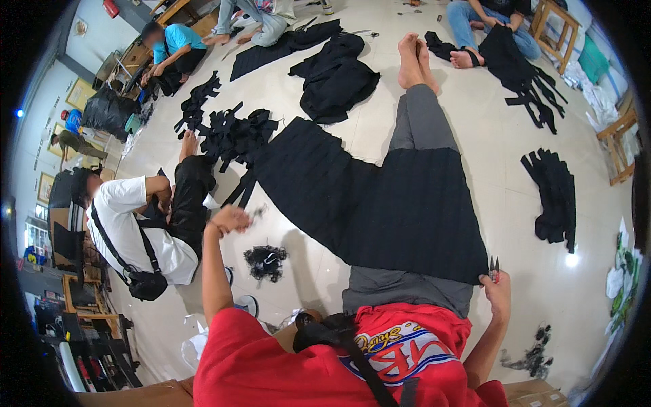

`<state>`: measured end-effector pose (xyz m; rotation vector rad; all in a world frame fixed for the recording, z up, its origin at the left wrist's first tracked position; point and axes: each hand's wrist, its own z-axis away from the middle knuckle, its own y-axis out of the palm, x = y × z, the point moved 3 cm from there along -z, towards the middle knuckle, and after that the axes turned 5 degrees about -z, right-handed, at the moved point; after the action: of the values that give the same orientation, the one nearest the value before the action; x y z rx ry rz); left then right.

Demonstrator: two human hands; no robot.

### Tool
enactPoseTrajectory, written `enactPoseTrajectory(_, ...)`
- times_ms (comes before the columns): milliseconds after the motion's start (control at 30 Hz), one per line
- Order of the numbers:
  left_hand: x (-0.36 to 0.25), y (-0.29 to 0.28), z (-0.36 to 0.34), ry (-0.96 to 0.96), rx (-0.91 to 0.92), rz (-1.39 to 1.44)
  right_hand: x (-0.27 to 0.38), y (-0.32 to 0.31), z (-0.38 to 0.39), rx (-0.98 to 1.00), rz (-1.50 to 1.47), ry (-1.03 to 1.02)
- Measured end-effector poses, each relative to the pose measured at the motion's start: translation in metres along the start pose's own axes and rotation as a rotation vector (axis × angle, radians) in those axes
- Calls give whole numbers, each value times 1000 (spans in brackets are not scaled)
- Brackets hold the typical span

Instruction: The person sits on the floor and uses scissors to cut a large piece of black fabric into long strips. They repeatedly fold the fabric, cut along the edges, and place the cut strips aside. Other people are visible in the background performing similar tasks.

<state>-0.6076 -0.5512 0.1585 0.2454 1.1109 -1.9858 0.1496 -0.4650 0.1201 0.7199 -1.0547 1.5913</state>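
Black sewn fabric (413,210) lies across my outstretched legs in grey trousers, spreading left onto the tiled floor. My left hand (232,218) is raised at the fabric's left, above a tuft of dark thread scraps (264,262) on the floor. A small dark wisp shows by its blurred fingertips; whether they grip it I cannot tell. At the fabric's lower right corner, my right hand (495,288) is closed round small red-handled scissors (494,270), blades pointing up, with its thumb at the fabric's edge.
A person in white (135,217) sits at my left; others sit farther back. Black fabric piles (332,78) and cut strips (549,197) lie around me. More thread scraps (536,353) lie at lower right. Wooden stools (614,142) stand at the right edge.
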Motion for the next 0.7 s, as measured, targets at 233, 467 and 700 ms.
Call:
enactPoseTrajectory(233,194,15,25,-45,-573,-931,13,-5,-4,41,110,-38)
enactPoseTrajectory(467,43,0,33,-242,-816,-928,8,-9,2,8,-23,-60)
enactPoseTrajectory(700,35,-16,37,73,-947,-456,5,-12,5,-25,13,-72)
